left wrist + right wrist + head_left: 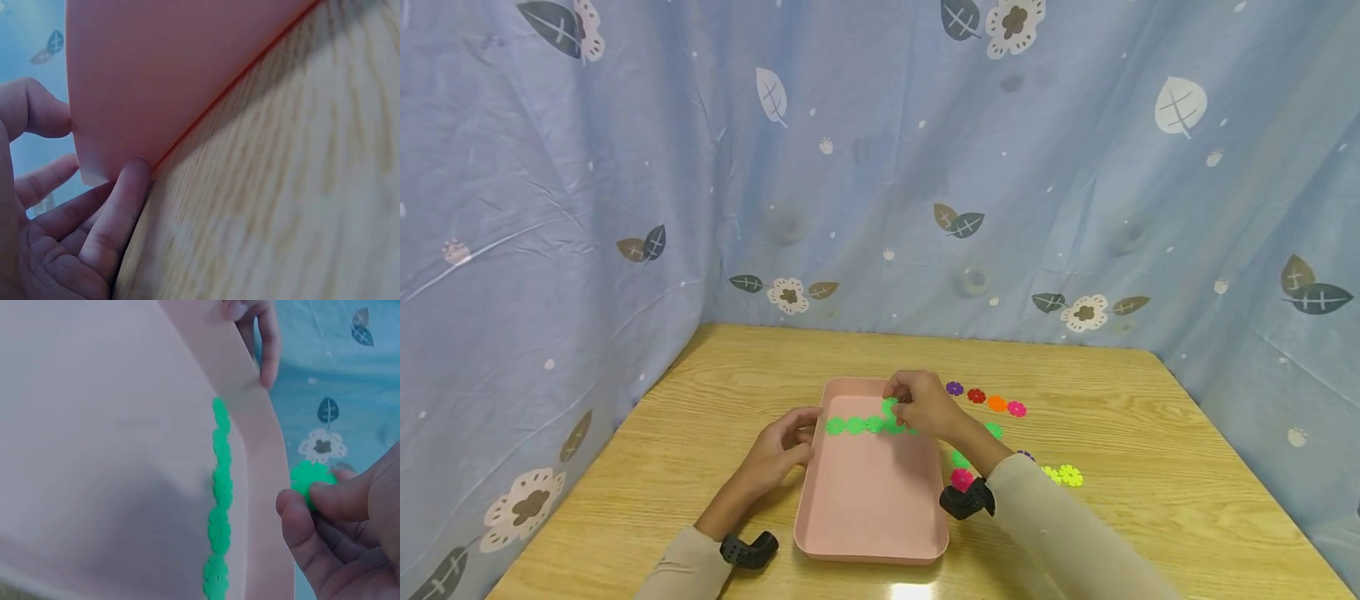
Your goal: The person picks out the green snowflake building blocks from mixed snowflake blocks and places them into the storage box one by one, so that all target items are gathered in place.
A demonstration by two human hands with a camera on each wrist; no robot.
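Note:
My left hand (778, 450) holds the left side of a pink tray (872, 508), fingers bent against its rim and the thumb low on its outer wall in the left wrist view. Over the tray's far right part is my right hand (925, 406). It pinches a green flower-shaped plastic disc (310, 481) between thumb and fingers. Several green discs of the same kind form a row (855, 426) across the far part of the tray. The row's right end is partly hidden under the right hand.
Right of the tray lie loose flower-shaped discs: purple (954, 388), dark red (976, 396), orange (997, 403), pink (1017, 409), green (994, 430) and yellow (1071, 475). The right forearm covers some. A patterned blue curtain (865, 167) hangs behind the wooden table (1150, 467).

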